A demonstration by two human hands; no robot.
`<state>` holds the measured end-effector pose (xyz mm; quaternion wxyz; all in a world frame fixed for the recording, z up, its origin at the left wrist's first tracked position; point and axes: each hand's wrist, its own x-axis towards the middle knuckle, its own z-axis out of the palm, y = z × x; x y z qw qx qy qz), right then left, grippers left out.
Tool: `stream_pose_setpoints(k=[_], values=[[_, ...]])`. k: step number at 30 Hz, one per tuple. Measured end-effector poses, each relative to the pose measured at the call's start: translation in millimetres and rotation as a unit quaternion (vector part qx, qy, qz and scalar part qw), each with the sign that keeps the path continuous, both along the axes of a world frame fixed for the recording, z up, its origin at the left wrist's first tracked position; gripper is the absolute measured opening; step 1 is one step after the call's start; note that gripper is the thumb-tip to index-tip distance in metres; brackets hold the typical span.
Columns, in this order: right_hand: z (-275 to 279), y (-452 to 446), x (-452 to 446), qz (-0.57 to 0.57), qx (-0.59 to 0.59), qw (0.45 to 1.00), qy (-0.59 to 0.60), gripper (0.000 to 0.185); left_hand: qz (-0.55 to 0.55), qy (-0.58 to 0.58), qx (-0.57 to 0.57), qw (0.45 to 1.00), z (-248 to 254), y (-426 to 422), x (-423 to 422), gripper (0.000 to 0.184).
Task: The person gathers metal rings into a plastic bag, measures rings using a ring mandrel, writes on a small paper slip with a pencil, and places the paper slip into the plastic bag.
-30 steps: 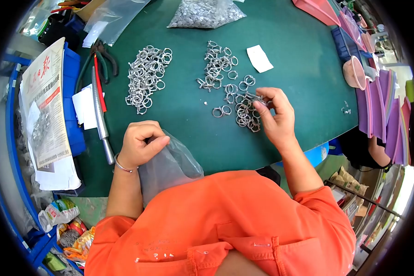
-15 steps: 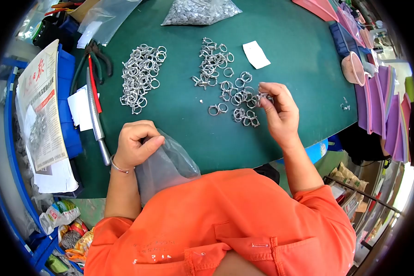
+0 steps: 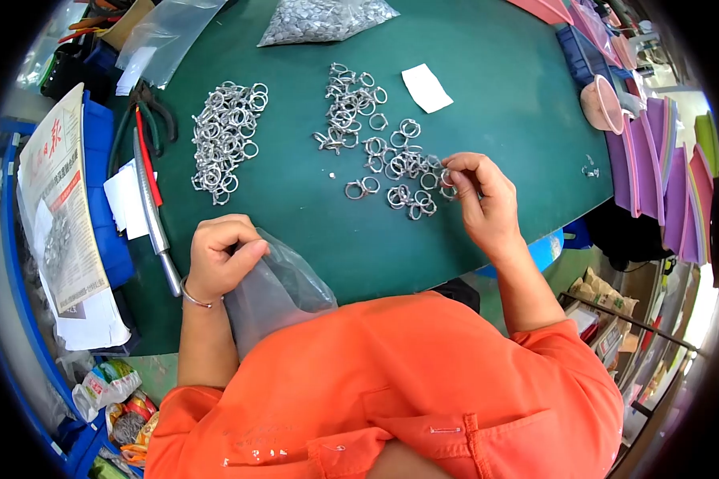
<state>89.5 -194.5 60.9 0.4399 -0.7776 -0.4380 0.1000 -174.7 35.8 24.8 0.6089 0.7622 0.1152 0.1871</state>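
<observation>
My left hand is closed on the top edge of a clear plastic bag, which hangs between the hand and my orange shirt. My right hand is at the right end of a loose spread of silver metal rings, thumb and index finger curled close together around a ring; the fingertips partly hide it. More rings trail away behind that spread. To the left, apart from these, lies a denser pile of similar rings.
At the back sits a bag full of small grey metal pieces. A white paper slip lies right of the rings. Pliers, a tapered metal rod and a newspaper are on the left. A pink cup stands at the right edge.
My right hand has come down slightly toward the loose rings, and the rings held up at its fingertips are now lower, among the spread. The whole view has shifted a little; my left hand keeps the bag.
</observation>
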Motion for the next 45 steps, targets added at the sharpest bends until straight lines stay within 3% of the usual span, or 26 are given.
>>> stream_pose_setpoints(k=[2,6,8,14,17,20,22,23,27,34,38,45], values=[[2.6,-7.3,1.5,-0.021,-0.022,0.999,0.027,0.017,-0.001,0.012,0.001,1.0,1.5,-0.8,0.6,0.02],[10.2,-13.6,-6.1,0.126,-0.096,0.987,-0.035,0.023,0.0,0.012,-0.001,1.0,3.3,-0.6,1.4,0.021],[1.7,-11.8,-14.4,0.129,-0.142,0.98,-0.042,0.023,-0.002,0.012,0.0,1.0,3.3,-1.0,2.2,0.022],[3.1,-14.6,-12.0,0.093,-0.154,0.983,-0.026,0.017,0.005,0.003,0.001,1.0,1.7,-1.7,2.4,0.022],[6.6,-18.7,-9.0,0.064,-0.104,0.992,0.009,0.016,0.004,0.01,0.009,1.0,2.2,-1.8,1.2,0.022],[8.7,-24.5,-5.6,-0.026,-0.095,0.993,0.065,0.014,0.0,0.015,0.016,1.0,2.7,-1.0,1.9,0.023],[13.0,-28.3,-7.2,0.01,-0.072,0.997,0.028,0.014,0.002,0.009,0.015,1.0,1.8,-1.4,1.6,0.024],[9.7,-30.4,-6.9,0.097,-0.034,0.994,-0.043,0.014,0.002,0.01,0.015,1.0,1.6,-1.5,1.7,0.024],[-0.3,-33.2,-36.5,0.192,-0.087,0.977,-0.025,0.018,0.002,0.009,0.017,1.0,2.8,-1.5,2.8,0.025],[2.8,-41.6,-31.0,0.063,-0.109,0.99,0.068,0.013,0.005,0.015,0.024,1.0,1.4,-1.1,1.1,0.022],[-4.5,-46.5,-32.9,0.09,-0.089,0.992,-0.025,0.015,0.003,-0.003,0.023,1.0,-1.1,-0.2,1.1,0.017],[3.1,-38.0,-43.9,0.081,-0.097,0.992,-0.004,0.017,0.006,0.001,0.02,1.0,-0.4,-0.7,1.0,0.017]])
